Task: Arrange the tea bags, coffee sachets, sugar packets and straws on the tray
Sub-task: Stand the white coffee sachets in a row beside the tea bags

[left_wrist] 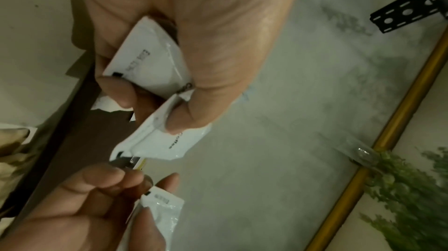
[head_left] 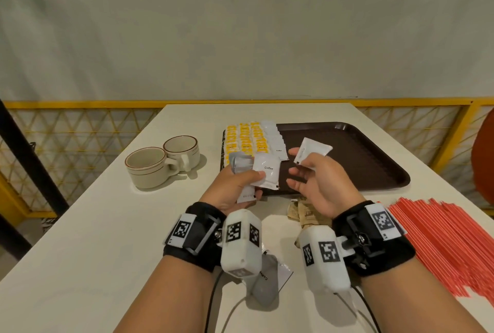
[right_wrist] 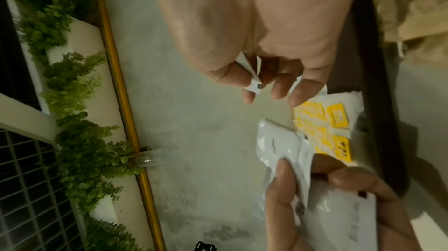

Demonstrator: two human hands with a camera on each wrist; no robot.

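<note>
In the head view, a small stack of white coffee sachets [head_left: 263, 172] is gripped by the left hand [head_left: 235, 185] just above the near edge of the brown tray [head_left: 374, 156], probably so that they can be fed out one at a time. One single sachet [head_left: 312, 149] is pinched by the right hand [head_left: 315, 183] over the tray, its other fingers loosely spread. At the far left corner of the tray, yellow tea bags [head_left: 244, 138] and a white row of sachets [head_left: 275, 137] are already laid in lines. The brown sugar packets [head_left: 300, 212] and red straws [head_left: 438, 239] are seen on the table beside the tray's near edge, not yet arranged. In the left wrist view, the stack [left_wrist: 150, 67] is clamped between thumb and curled fingers. In the right wrist view, only a corner of the single sachet [right_wrist: 252, 80] is shown between the fingertips, above the tea bags [right_wrist: 322, 121] on the tray.
</note>
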